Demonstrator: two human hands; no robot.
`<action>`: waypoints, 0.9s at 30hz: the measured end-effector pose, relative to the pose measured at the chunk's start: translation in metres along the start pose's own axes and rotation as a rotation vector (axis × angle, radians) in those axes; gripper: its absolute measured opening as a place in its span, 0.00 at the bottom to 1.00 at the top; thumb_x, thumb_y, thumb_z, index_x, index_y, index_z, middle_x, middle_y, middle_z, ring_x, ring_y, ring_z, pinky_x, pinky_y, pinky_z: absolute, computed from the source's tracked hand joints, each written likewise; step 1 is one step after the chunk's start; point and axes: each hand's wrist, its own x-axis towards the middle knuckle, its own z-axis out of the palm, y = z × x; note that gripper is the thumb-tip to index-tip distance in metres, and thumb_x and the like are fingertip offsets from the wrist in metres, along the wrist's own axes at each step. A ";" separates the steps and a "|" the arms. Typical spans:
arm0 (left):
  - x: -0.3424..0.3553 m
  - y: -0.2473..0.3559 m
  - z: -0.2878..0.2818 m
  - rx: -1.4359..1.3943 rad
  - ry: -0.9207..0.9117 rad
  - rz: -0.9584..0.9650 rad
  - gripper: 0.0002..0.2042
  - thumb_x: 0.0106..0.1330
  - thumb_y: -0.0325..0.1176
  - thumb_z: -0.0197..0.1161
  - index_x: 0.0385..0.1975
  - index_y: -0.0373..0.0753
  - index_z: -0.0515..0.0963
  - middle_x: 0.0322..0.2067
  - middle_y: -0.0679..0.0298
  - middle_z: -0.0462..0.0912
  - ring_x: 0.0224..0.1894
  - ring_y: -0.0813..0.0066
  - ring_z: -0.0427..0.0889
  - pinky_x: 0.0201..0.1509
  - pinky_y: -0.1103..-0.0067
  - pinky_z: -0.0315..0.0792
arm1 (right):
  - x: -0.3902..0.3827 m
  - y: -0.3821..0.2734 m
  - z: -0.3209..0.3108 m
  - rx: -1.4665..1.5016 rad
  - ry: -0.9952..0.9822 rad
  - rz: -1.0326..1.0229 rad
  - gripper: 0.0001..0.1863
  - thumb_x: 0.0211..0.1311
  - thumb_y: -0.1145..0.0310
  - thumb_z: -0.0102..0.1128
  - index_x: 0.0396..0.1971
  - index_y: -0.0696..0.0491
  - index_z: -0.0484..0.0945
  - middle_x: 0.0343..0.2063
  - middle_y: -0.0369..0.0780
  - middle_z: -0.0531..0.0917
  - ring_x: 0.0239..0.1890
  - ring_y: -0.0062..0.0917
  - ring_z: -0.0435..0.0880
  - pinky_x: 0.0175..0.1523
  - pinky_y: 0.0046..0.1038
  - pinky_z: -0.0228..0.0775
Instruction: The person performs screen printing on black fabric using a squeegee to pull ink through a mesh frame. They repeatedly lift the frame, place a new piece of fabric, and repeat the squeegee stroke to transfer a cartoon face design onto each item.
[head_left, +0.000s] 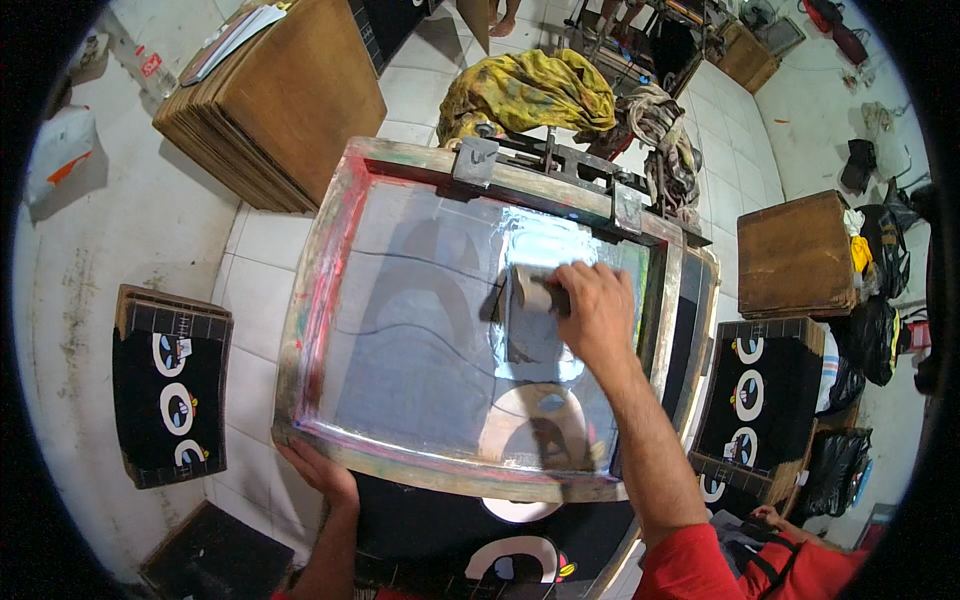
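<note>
A wooden-framed printing screen (300, 300) lies tilted before me over black fabric (410, 530) with white ring-shaped prints. Its near left corner is in the grip of my left hand (322, 474), whose fingertips are partly hidden by the frame. My right hand (598, 310) is closed round a squeegee (538, 291) that stands on the mesh, right of its middle. Pale blue ink (545, 240) spreads on the mesh beyond the squeegee and around it. Two metal clamps (475, 162) hold the frame's far edge.
A tall stack of brown boards (300, 90) stands at the far left. Boards with printed black fabric lie left (172, 400) and right (757, 400). A stained yellow cloth (530, 95) hangs behind the clamps. Another person's red sleeve (810, 570) shows at the lower right.
</note>
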 end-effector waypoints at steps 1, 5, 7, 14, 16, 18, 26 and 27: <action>-0.001 0.001 0.001 0.007 0.015 0.001 0.33 0.84 0.48 0.41 0.77 0.27 0.48 0.73 0.37 0.57 0.74 0.47 0.61 0.78 0.63 0.55 | -0.006 -0.003 -0.002 0.024 -0.091 0.056 0.20 0.40 0.79 0.71 0.38 0.47 0.83 0.32 0.35 0.83 0.39 0.32 0.80 0.45 0.35 0.63; -0.002 0.003 0.001 -0.017 0.008 0.002 0.33 0.84 0.49 0.41 0.77 0.28 0.48 0.73 0.37 0.57 0.74 0.47 0.61 0.78 0.63 0.55 | 0.024 0.014 0.004 0.085 0.132 -0.010 0.18 0.44 0.81 0.66 0.38 0.50 0.81 0.34 0.37 0.83 0.41 0.37 0.81 0.46 0.41 0.67; -0.001 0.002 -0.001 -0.020 0.010 -0.020 0.34 0.84 0.49 0.41 0.77 0.28 0.48 0.74 0.37 0.56 0.74 0.47 0.60 0.78 0.63 0.54 | 0.051 0.025 0.017 0.078 0.316 -0.043 0.18 0.45 0.82 0.65 0.38 0.51 0.80 0.35 0.39 0.84 0.41 0.39 0.81 0.45 0.41 0.68; 0.001 -0.003 -0.004 0.164 -0.010 0.056 0.32 0.85 0.48 0.38 0.77 0.29 0.47 0.73 0.36 0.55 0.74 0.44 0.60 0.78 0.61 0.54 | 0.053 0.032 0.028 0.063 0.212 -0.071 0.17 0.47 0.82 0.62 0.39 0.51 0.77 0.35 0.41 0.83 0.40 0.43 0.80 0.43 0.44 0.72; 0.001 -0.002 -0.004 0.031 -0.058 0.072 0.32 0.85 0.48 0.38 0.77 0.29 0.48 0.73 0.35 0.55 0.74 0.44 0.60 0.78 0.61 0.54 | 0.025 0.019 0.019 0.094 0.212 -0.101 0.15 0.48 0.81 0.62 0.38 0.50 0.76 0.34 0.41 0.82 0.39 0.44 0.80 0.42 0.44 0.71; 0.001 0.000 -0.004 0.013 -0.060 0.026 0.32 0.85 0.48 0.37 0.77 0.29 0.48 0.73 0.35 0.56 0.74 0.44 0.60 0.78 0.60 0.54 | -0.014 0.000 0.005 0.079 -0.010 0.005 0.14 0.49 0.80 0.65 0.38 0.53 0.78 0.33 0.43 0.81 0.38 0.45 0.77 0.42 0.45 0.68; 0.002 0.003 -0.002 0.041 -0.045 0.020 0.31 0.85 0.48 0.37 0.76 0.29 0.49 0.72 0.35 0.57 0.73 0.43 0.62 0.77 0.60 0.56 | -0.008 0.008 -0.005 0.203 -0.094 0.036 0.17 0.47 0.80 0.67 0.40 0.53 0.80 0.34 0.44 0.85 0.38 0.47 0.82 0.42 0.50 0.73; 0.002 0.003 -0.002 0.042 -0.042 0.027 0.32 0.85 0.48 0.38 0.76 0.29 0.49 0.72 0.34 0.57 0.73 0.43 0.62 0.77 0.60 0.56 | 0.009 0.013 0.002 0.166 0.074 -0.006 0.16 0.47 0.81 0.64 0.40 0.54 0.80 0.36 0.45 0.85 0.40 0.47 0.81 0.43 0.48 0.74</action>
